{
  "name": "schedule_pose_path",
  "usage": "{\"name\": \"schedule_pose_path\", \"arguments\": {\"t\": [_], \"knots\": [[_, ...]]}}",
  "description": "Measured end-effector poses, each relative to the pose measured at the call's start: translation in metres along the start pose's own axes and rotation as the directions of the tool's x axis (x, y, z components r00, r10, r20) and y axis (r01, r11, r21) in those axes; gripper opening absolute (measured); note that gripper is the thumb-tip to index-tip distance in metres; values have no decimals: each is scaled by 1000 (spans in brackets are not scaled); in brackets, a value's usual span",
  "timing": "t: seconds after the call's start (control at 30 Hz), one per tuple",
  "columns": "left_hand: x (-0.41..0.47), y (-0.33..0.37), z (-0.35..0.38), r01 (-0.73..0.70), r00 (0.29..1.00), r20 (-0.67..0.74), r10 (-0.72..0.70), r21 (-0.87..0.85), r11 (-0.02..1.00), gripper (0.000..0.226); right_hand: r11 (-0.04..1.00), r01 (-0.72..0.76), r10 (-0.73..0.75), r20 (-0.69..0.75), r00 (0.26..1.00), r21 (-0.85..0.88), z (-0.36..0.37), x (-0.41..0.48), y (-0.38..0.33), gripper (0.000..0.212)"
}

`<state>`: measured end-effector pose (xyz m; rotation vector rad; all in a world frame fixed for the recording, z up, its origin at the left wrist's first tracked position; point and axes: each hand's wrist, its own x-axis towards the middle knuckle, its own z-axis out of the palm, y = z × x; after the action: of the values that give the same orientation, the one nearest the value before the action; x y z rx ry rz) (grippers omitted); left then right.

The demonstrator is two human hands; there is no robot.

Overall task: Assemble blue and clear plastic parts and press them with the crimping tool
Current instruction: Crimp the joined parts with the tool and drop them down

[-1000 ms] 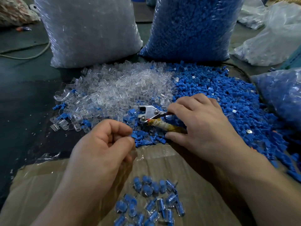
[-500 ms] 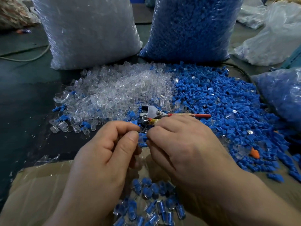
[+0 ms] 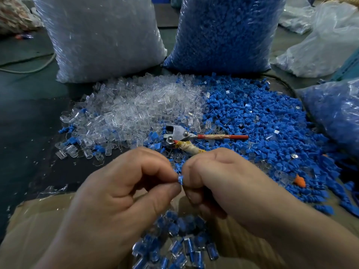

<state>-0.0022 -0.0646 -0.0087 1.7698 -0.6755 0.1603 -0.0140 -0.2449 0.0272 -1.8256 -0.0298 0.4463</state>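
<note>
Both hands, left hand and right hand, pinched one blue part between fingertips (crimping tool lay unheld beyond).

A sheet of brown cardboard covers the near edge of a dark green surface. A scrap of clear film lies at the cardboard's far left edge. A pale cord curves across the surface at far left, beyond it a patterned cloth bundle. Two tall plastic sacks stand at the back, one whitish, one blue. Crumpled translucent bags lie to the right, beside a teal object. A small orange piece lies at right.
</note>
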Motion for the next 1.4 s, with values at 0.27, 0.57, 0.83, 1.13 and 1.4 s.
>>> {"name": "schedule_pose_path", "arguments": {"t": [0.27,0.57,0.83,1.13,1.4], "knots": [[2,-1,-26,210,913,187,-362,547,810,17,505,5,-293,-166,942,-863,4,4,20,30],[3,-6,-24,269,930,34,-367,620,737,16,346,37,-392,-108,914,-938,13,29,29,37],[6,-20,-17,334,908,-113,-403,775,536,41,370,70,-362,-74,929,-926,12,35,31,4],[7,-15,-12,323,914,-78,-398,732,599,37,476,141,-355,-42,934,-868,9,26,27,19],[3,-2,-13,153,952,89,-294,691,706,15,506,221,-343,41,939,-834,11,14,21,14]]}}
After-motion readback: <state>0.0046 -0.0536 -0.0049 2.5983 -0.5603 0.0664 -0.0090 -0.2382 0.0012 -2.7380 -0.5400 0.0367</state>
